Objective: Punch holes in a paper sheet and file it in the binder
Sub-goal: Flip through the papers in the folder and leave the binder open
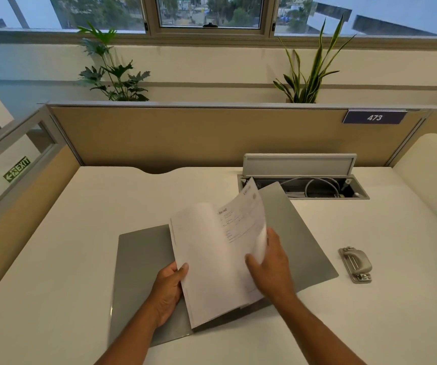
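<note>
A grey binder [141, 259] lies open on the white desk [80, 233] in front of me. A stack of white printed paper sheets [212, 259] is raised over its middle, curved and partly blurred. My left hand [168, 288] grips the stack's lower left edge, thumb on top. My right hand [272, 267] pinches the right edge of the top sheets, thumb in front and fingers behind. A grey metal hole punch [355, 264] sits on the desk to the right of the binder, apart from both hands.
An open cable tray [304, 188] with its lid up sits at the desk's back right. A tan partition [185, 133] with a sign reading 473 walls the far edge; plants stand behind it. A glass side panel bounds the left.
</note>
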`<state>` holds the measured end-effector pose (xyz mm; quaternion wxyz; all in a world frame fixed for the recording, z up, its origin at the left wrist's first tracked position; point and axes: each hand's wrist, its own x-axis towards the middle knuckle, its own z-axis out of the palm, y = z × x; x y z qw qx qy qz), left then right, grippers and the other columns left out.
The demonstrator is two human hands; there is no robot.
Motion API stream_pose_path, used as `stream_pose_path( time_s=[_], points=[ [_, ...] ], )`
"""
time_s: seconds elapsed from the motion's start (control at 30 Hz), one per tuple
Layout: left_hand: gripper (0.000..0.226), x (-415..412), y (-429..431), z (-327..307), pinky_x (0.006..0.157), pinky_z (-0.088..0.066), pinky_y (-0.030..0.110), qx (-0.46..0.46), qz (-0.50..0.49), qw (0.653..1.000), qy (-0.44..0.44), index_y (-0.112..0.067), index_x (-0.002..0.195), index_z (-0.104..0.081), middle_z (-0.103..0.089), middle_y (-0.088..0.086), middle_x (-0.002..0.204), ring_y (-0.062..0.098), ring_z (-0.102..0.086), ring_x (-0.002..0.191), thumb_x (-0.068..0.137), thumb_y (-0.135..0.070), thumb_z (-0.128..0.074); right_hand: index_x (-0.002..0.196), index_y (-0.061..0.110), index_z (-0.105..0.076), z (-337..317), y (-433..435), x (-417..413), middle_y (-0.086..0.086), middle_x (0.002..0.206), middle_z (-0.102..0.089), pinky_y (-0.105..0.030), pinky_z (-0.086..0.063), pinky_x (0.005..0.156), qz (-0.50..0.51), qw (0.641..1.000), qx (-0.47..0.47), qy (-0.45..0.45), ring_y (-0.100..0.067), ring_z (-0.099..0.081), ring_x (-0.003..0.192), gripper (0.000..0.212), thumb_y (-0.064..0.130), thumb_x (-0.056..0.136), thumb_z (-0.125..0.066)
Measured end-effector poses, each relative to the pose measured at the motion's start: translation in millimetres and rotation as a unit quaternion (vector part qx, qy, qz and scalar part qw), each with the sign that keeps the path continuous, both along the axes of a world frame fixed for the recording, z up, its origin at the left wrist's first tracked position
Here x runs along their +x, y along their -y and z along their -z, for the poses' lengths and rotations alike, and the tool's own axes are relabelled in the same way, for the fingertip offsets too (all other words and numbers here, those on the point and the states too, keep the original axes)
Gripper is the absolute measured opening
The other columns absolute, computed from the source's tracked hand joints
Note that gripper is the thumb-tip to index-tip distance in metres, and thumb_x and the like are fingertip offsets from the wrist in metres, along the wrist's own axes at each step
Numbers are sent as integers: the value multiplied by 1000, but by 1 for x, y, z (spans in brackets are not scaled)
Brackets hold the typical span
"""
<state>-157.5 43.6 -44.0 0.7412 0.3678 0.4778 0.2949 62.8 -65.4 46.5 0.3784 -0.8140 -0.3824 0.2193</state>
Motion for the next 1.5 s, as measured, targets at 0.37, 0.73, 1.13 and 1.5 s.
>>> stream_pose_path(
  time_s=[0.37, 0.73, 1.13, 1.5],
  points=[
    [32, 1, -3, 3, 109, -51, 50, -20, -27, 999, 12, -3, 130, -69, -77, 21, 126, 40, -70, 119, 105, -1, -49, 150, 7, -38, 21, 37, 46, -21, 144, -51, -57, -45, 103, 100, 962, -112, 228, -41, -53, 129, 81, 4, 76, -73],
    [28, 1, -2, 1, 100, -57, 46, -4, -2, 1000, -14, -6, 130, -70, -79, 16, 124, 36, -74, 116, 107, -6, -54, 164, 20, -17, 14, 14, -20, -5, 172, -15, -39, -9, 122, -170, 935, -74, 302, -26, -20, 157, 92, 67, 93, -52],
    [23, 2, 6, -10, 85, -66, 41, 37, 9, 999, -37, -23, 127, -68, -82, -1, 116, 28, -76, 111, 106, -26, -58, 156, 26, 28, 52, -16, -71, -6, 162, 40, -55, 12, 125, -333, 879, -163, 300, -32, 36, 149, 123, 73, 85, -60],
    [24, 0, 4, -4, 92, -64, 41, 9, -16, 1000, -15, -26, 128, -66, -80, -1, 122, 25, -76, 114, 111, -26, -49, 163, 24, 2, 61, -14, -66, -1, 164, 26, -45, 18, 119, -323, 889, -138, 294, -29, 22, 154, 77, 58, 104, -34]
  ],
)
